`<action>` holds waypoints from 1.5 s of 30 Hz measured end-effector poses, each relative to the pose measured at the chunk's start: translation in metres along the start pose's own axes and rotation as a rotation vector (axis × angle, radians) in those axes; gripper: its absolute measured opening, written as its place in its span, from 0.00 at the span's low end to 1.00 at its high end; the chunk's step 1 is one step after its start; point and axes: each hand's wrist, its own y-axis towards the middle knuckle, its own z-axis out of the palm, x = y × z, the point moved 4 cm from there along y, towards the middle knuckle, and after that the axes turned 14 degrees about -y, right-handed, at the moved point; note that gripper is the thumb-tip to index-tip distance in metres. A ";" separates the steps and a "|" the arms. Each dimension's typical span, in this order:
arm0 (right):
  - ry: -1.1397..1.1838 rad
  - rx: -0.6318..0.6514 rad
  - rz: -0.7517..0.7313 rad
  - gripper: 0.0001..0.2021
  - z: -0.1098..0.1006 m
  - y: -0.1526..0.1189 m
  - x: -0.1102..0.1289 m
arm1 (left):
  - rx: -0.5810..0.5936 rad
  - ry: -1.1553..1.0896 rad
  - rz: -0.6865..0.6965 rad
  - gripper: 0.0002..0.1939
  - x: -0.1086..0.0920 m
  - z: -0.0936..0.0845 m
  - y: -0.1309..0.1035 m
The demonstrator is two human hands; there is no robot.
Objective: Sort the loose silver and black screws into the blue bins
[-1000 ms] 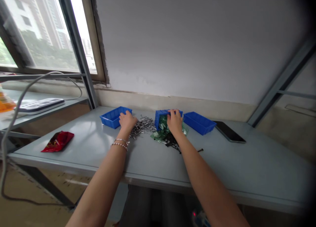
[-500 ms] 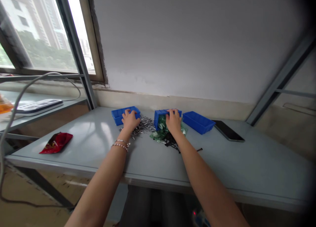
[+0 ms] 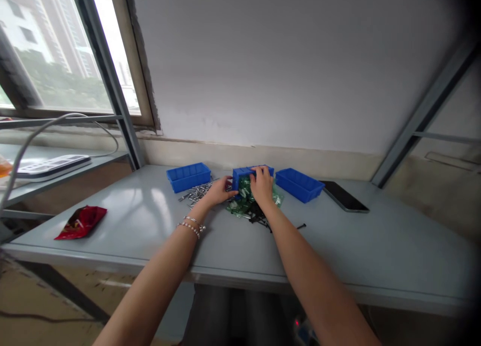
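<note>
A blue plastic bin lies tipped on its side at mid-table, its mouth facing me. My right hand grips its upper wall, fingers hooked over the top. At the bin's left side is my left hand, with the thumb in front of the wall and the fingers behind it. Crinkled green plastic packets spill out of the mouth. Black screws lie in a heap below them, partly hidden by my right wrist. Silver screw-like pieces are piled left of the bin, partly behind my left hand.
Blue bins stand upright on both sides, a left bin and a right bin. A dark phone lies at the right. One loose black screw sits nearer me. A red packet is at the far left.
My left hand has left the left bin and moved right to the tipped bin's side. My right hand keeps its hold on the top. The view has shifted slightly.
</note>
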 end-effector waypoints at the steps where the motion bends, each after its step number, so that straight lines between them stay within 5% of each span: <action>1: 0.019 -0.012 -0.005 0.10 0.000 0.000 0.000 | 0.006 0.021 0.011 0.27 0.000 0.001 0.000; 25: 0.126 -0.169 0.089 0.12 -0.004 -0.006 -0.004 | -0.005 0.437 0.259 0.34 -0.007 0.003 0.002; 45: 0.095 -0.356 -0.002 0.16 -0.024 0.001 0.003 | -0.185 0.430 0.509 0.29 -0.027 -0.002 -0.004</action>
